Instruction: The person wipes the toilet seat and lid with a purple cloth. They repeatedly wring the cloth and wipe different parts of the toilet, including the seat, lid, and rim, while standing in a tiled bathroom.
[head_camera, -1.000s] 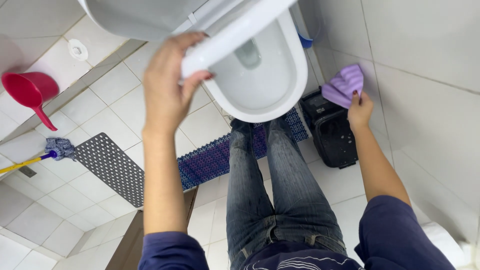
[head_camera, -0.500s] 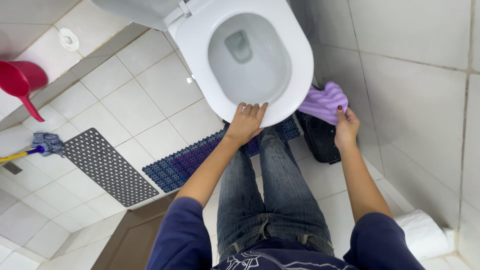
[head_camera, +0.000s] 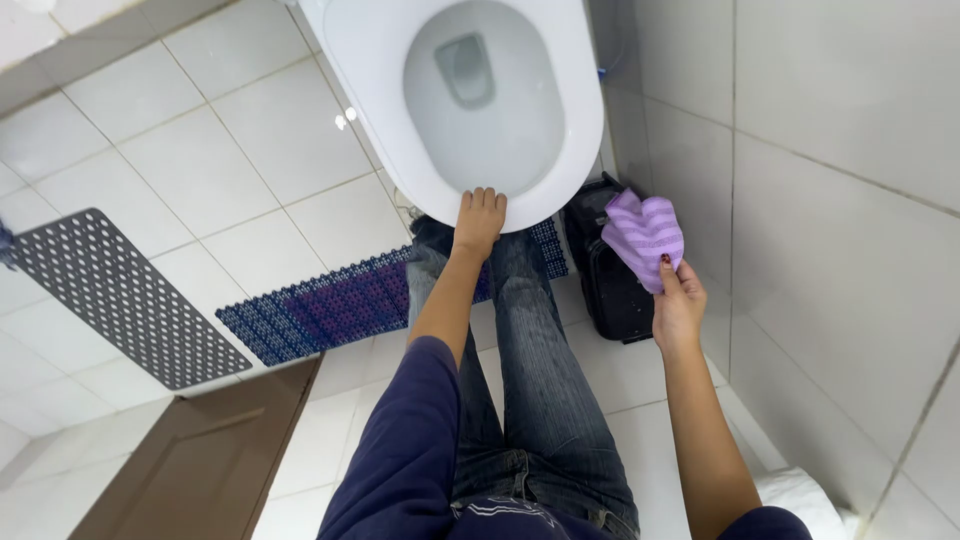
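A: Left hand (head_camera: 478, 218)?
B: Fingers flat on the front rim of the toilet seat (head_camera: 380, 120), gripping nothing.
A: Right hand (head_camera: 678, 305)?
B: Closed on a purple cloth (head_camera: 642, 232), beside the black bin (head_camera: 610, 290).

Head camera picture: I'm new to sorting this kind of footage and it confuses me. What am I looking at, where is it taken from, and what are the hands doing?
There is no machine here, only a person wearing a camera on the head, so the view looks straight down over their own arms and jeans. The left hand rests its fingers on the front rim of a white toilet seat, which lies down over the bowl. The right hand holds a purple striped cloth off to the side, clear of the toilet. Under that cloth stands a black bin against the tiled wall. On the white tiled floor lie a blue perforated mat and a grey perforated mat. A brown door shows at the bottom.
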